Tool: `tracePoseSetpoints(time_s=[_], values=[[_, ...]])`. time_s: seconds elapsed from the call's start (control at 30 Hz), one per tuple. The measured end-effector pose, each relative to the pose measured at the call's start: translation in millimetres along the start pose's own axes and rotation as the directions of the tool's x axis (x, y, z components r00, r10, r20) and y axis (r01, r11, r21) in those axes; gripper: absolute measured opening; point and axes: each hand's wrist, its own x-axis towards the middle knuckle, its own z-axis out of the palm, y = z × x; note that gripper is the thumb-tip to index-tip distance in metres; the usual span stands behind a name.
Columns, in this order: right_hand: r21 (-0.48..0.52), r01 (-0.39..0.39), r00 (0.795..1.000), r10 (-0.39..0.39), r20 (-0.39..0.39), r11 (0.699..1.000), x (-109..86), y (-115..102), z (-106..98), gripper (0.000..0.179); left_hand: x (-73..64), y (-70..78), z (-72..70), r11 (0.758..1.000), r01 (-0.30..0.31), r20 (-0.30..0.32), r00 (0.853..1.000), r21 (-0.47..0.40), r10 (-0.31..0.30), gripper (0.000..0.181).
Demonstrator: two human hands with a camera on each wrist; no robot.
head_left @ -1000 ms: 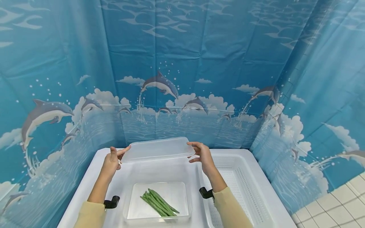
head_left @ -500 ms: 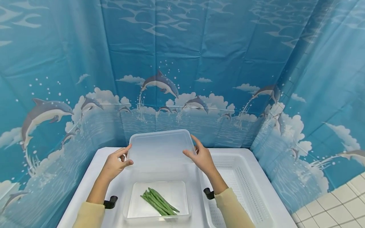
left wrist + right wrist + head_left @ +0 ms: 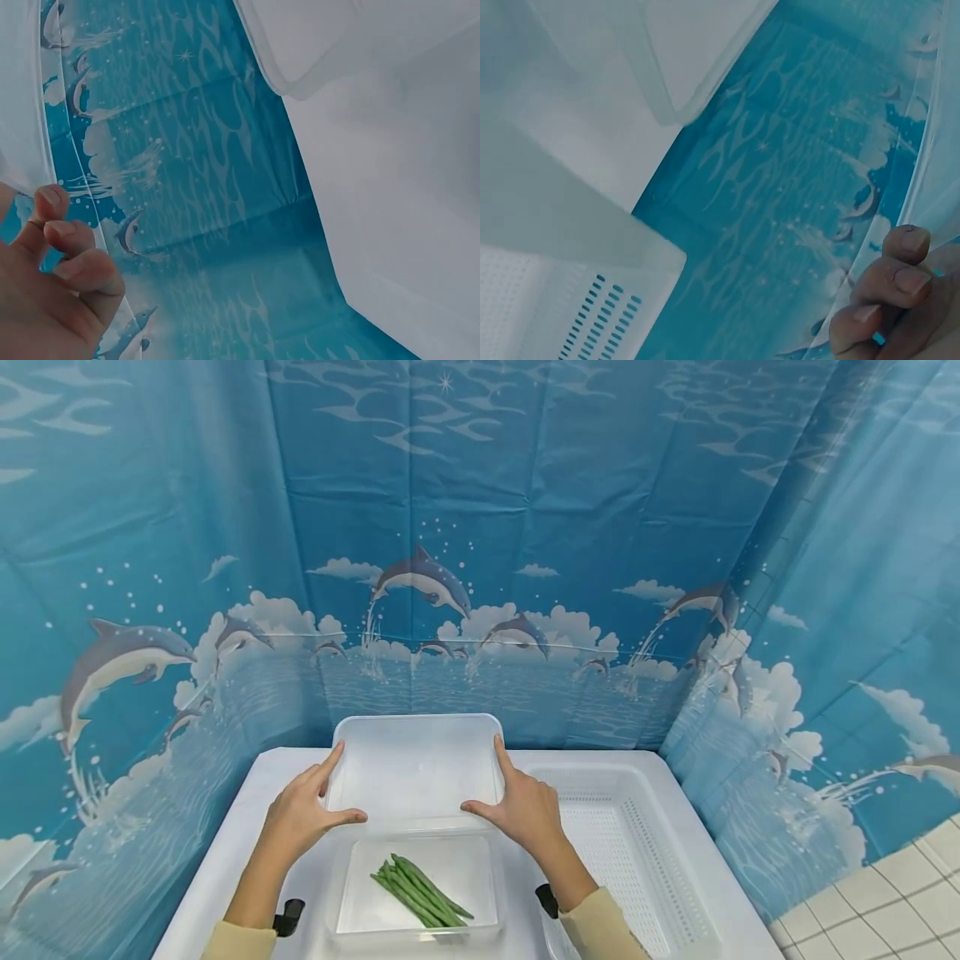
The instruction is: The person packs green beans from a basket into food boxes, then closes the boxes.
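Note:
A translucent white plastic lid [image 3: 416, 768] stands tilted up, its broad face toward me, behind and above the clear plastic container [image 3: 352, 937]. My left hand [image 3: 296, 814] holds its left edge, the index finger along the side and the thumb near the lower corner. At the opposite edge, my right hand [image 3: 529, 808] grips it in much the same way. Several green beans [image 3: 422, 893] lie in a bundle on the container's floor. In the wrist views, the other fingers of the left hand [image 3: 64, 277] and right hand [image 3: 900, 300] are bent beside the lid's edges.
A white perforated basket [image 3: 626, 827] stands on the white table [image 3: 232, 843], right of the container. Blue dolphin-print curtains [image 3: 480, 543] hang behind the table and on both sides. White tiles [image 3: 885, 902] show at lower right.
The lid has turned from nearly edge-on to facing me, and come down nearer the container's far side. Both hands have turned with it, thumbs now pointing inward. The green beans have stayed put.

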Motion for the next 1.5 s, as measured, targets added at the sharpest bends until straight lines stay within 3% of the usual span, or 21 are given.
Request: tracePoseSetpoints(time_s=[0.33,0.47,0.6,0.83,1.23,1.5], values=[[-0.144,-0.022,0.999,0.015,-0.049,0.989,-50.0,-25,20,0.127,-36.8,-4.2,11.7,0.974,0.018,-0.139,0.99,0.226,0.014,0.138],[-0.172,-0.018,0.998,0.007,-0.063,0.985,-68.7,-27,32,0.128,-52.3,-4.7,22.0,0.958,0.033,-0.155,0.988,0.286,0.012,0.138],[-0.185,-0.01,0.998,-0.001,-0.058,0.983,-83.8,-24,40,0.128,-66.4,-4.8,36.1,0.953,0.065,-0.115,0.993,0.295,-0.032,0.139],[-0.176,0.005,1.0,-0.007,-0.01,0.984,-101.1,-16,50,0.127,-86.6,-3.8,54.7,0.964,0.126,-0.006,0.992,0.234,-0.128,0.143],[-0.158,0.07,0.995,-0.059,0.077,0.985,-106.7,-15,62,0.129,-99.9,-15.8,71.6,0.949,0.231,0.089,0.963,0.215,-0.255,0.143],[-0.137,0.049,0.997,-0.039,0.07,0.989,-106.2,-13,59,0.126,-99.4,-15.3,76.8,0.955,0.211,0.091,0.968,0.208,-0.234,0.137]])
